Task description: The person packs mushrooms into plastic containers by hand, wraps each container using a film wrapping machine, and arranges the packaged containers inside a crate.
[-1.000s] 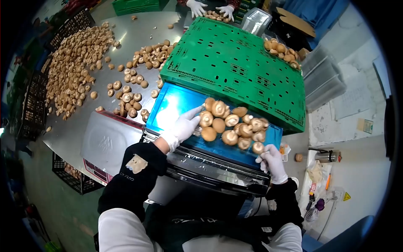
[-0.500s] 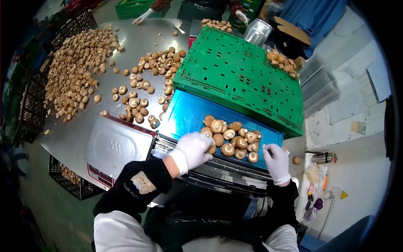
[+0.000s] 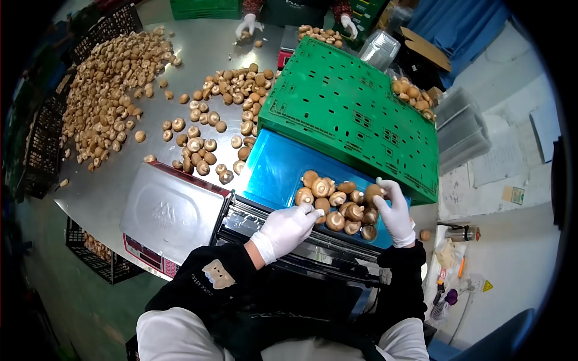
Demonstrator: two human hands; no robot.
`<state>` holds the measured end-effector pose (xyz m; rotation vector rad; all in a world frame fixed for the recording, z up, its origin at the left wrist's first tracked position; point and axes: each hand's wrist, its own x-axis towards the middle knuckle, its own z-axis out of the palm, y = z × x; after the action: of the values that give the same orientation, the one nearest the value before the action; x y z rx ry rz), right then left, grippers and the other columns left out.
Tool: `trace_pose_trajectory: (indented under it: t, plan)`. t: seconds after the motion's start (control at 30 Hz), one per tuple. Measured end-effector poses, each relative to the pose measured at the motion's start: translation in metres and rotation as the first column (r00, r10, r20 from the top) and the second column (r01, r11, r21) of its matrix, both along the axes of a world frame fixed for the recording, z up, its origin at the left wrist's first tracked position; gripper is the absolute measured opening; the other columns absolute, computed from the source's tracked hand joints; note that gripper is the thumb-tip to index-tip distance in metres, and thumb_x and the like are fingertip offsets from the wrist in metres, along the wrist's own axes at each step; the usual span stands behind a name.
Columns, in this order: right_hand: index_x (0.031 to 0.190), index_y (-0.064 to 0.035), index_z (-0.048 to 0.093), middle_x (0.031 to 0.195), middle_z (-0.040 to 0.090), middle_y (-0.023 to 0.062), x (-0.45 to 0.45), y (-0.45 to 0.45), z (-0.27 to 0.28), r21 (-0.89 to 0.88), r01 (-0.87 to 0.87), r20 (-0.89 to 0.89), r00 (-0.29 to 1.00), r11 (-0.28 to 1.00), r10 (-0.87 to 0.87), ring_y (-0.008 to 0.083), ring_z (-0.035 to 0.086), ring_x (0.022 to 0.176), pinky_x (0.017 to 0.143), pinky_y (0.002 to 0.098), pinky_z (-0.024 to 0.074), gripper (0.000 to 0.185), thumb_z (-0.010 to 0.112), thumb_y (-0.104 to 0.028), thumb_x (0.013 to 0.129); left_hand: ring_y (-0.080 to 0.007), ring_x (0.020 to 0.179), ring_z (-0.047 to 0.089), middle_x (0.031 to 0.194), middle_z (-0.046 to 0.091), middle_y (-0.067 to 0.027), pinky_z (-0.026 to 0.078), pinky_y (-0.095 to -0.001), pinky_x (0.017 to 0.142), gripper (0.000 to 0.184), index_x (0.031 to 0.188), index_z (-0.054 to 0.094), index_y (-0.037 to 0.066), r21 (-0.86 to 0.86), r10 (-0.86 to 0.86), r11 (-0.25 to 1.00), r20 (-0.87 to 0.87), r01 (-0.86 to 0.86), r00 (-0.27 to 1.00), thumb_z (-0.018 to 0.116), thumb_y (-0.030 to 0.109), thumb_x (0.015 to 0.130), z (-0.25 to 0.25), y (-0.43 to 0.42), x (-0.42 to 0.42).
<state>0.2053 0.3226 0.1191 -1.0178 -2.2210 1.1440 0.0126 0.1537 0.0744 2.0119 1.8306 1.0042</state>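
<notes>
Brown-capped mushrooms [image 3: 335,221] lie in a tight group on a blue surface [image 3: 268,157], some with pale stems up. My right hand [image 3: 397,218], in a white glove, grips one mushroom [image 3: 374,192] between thumb and fingers at the right end of the group. At the group's near left side is my left hand [image 3: 286,233], also gloved, with its fingertips pinched together against the mushrooms. Whether anything is between those fingertips is hidden.
An upturned green crate [image 3: 343,108] stands behind the blue surface. A scale [image 3: 171,207] sits at left, with loose mushrooms [image 3: 195,150] and a large heap [image 3: 102,102] beyond. Across the metal table is a co-worker's gloved hand [image 3: 248,25]. Clear trays [image 3: 460,120] stand at right.
My right hand has moved up and left and now holds a mushroom. My left hand has shifted right and slightly down. The co-worker's hand has moved right.
</notes>
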Motion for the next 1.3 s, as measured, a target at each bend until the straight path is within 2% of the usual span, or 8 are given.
trace_pose_trajectory:
  t: [0.07, 0.13, 0.2, 0.57, 0.7, 0.9, 1.2, 1.3]
  plan:
    - [0.107, -0.003, 0.048, 0.102, 0.056, 0.0084, -0.014, -0.006, 0.012, -0.221, -0.114, 0.097, 0.986, 0.969, 0.138, 0.0149, 0.053, 0.087, 0.077, 0.0255, 0.0414, 0.027, 0.052, -0.009, 0.081, -0.0246, 0.071, 0.056, 0.085, 0.052, -0.0084, 0.047, -0.0338, 0.057, 0.019, 0.095, 0.054, 0.006, 0.053, -0.004, 0.999, 0.022, 0.003, 1.0, 0.054, 0.01, 0.076, 0.003, 0.004, 0.0]
    - [0.102, -0.0053, 0.054, 0.099, 0.054, 0.0126, -0.026, -0.009, 0.006, -0.15, -0.321, 0.129, 0.932, 0.935, 0.34, 0.023, 0.05, 0.088, 0.081, 0.0305, 0.0384, 0.024, 0.052, -0.012, 0.078, -0.0252, 0.076, 0.056, 0.088, 0.053, -0.0087, 0.047, -0.0335, 0.06, 0.022, 0.096, 0.055, 0.006, 0.103, 0.0, 0.995, 0.039, -0.004, 0.999, 0.057, 0.01, 0.075, -0.001, 0.004, -0.002]
    - [0.099, -0.006, 0.058, 0.096, 0.053, 0.0134, -0.031, -0.01, -0.014, 0.251, -0.425, 0.263, 0.895, 0.87, 0.361, 0.0266, 0.048, 0.088, 0.083, 0.0327, 0.0367, 0.024, 0.054, -0.013, 0.076, -0.0266, 0.076, 0.055, 0.087, 0.052, -0.009, 0.047, -0.0343, 0.063, 0.021, 0.094, 0.055, 0.005, 0.102, -0.099, 0.989, -0.082, 0.108, 0.992, 0.055, 0.006, 0.073, -0.014, 0.007, -0.004]
    - [0.088, 0.0001, 0.056, 0.089, 0.051, 0.0065, -0.014, -0.013, -0.019, -0.005, -0.065, -0.1, 0.993, 0.998, 0.065, 0.013, 0.051, 0.075, 0.067, 0.0225, 0.0421, 0.015, 0.059, -0.001, 0.073, -0.0253, 0.084, 0.053, 0.091, 0.053, -0.0063, 0.043, -0.0341, 0.071, 0.023, 0.092, 0.056, 0.007, -0.022, -0.032, 0.999, -0.026, 0.031, 0.999, 0.062, 0.013, 0.07, 0.001, 0.001, -0.008]
    - [0.087, 0.0003, 0.056, 0.086, 0.052, 0.0072, 0.007, -0.013, -0.014, 0.068, -0.049, -0.016, 0.999, 0.996, 0.05, 0.0152, 0.052, 0.076, 0.068, 0.0239, 0.0422, 0.014, 0.058, 0.0, 0.073, -0.0236, 0.096, 0.049, 0.101, 0.053, -0.0036, 0.038, -0.0343, 0.079, 0.035, 0.104, 0.053, 0.012, -0.008, -0.004, 1.0, -0.225, 0.003, 0.974, 0.063, 0.021, 0.072, -0.002, 0.007, 0.003]
    - [0.087, -0.001, 0.058, 0.087, 0.054, 0.0103, 0.014, -0.028, -0.011, 0.061, -0.056, 0.053, 0.997, 0.997, 0.052, 0.0217, 0.053, 0.082, 0.072, 0.0275, 0.0424, 0.014, 0.059, -0.002, 0.073, -0.0221, 0.087, 0.05, 0.089, 0.052, -0.0022, 0.037, -0.0347, 0.074, 0.023, 0.092, 0.056, 0.014, 0.016, 0.094, 0.996, -0.218, -0.092, 0.972, 0.062, 0.02, 0.071, -0.004, 0.011, 0.002]
    - [0.09, -0.0096, 0.059, 0.083, 0.057, 0.0048, -0.031, -0.034, -0.013, 0.557, -0.267, 0.291, 0.95, 0.786, 0.116, 0.0245, 0.051, 0.084, 0.074, 0.0363, 0.0361, 0.03, 0.068, -0.012, 0.062, -0.0225, 0.078, 0.051, 0.08, 0.052, -0.0046, 0.041, -0.0335, 0.066, 0.013, 0.085, 0.058, 0.013, 0.015, 0.119, 0.993, -0.16, -0.118, 0.98, 0.057, 0.016, 0.073, 0.002, 0.002, -0.001]
    - [0.089, -0.0084, 0.059, 0.08, 0.056, 0.0048, -0.033, -0.043, 0.009, 0.565, -0.123, 0.174, 0.984, 0.816, 0.028, 0.0238, 0.051, 0.082, 0.075, 0.0358, 0.0346, 0.028, 0.067, -0.011, 0.062, -0.0231, 0.08, 0.052, 0.087, 0.053, -0.0072, 0.043, -0.0321, 0.074, 0.022, 0.092, 0.059, 0.008, -0.014, 0.226, 0.974, 0.144, -0.227, 0.963, 0.061, 0.01, 0.07, 0.013, -0.014, -0.006]
